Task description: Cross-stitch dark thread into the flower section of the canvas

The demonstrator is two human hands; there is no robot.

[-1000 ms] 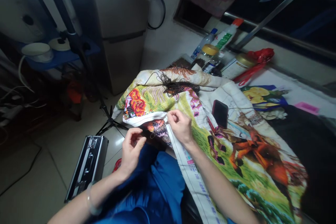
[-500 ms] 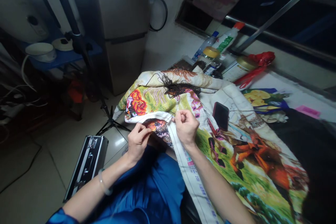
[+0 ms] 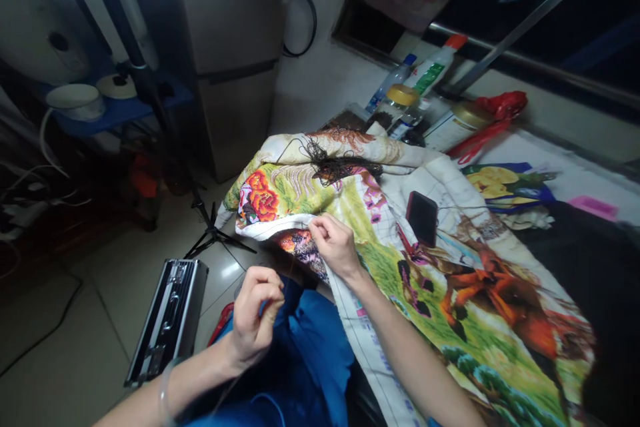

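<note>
A large embroidered cross-stitch cloth [image 3: 390, 273], with flowers, green ground and a reddish-brown horse, spreads over the table edge and my lap. My right hand [image 3: 334, 247] pinches its white border near the orange flower. Lower and to the left, clear of the cloth, my left hand [image 3: 256, 313] is closed with its fingers curled; anything thin between the fingertips is too small to make out. A tangle of dark thread [image 3: 345, 169] lies on the cloth beyond my right hand. A phone [image 3: 421, 219] rests on the cloth farther right.
Bottles [image 3: 391, 85], a yellow-lidded jar [image 3: 400, 103] and a red plastic bag [image 3: 503, 107] stand by the window. On the floor at left are a black-and-silver case [image 3: 167, 320] and a tripod [image 3: 213, 235]. A fridge [image 3: 235, 67] stands behind.
My left hand has moved away from the cloth, down and toward me, and turned. My right hand has shifted slightly left along the white border.
</note>
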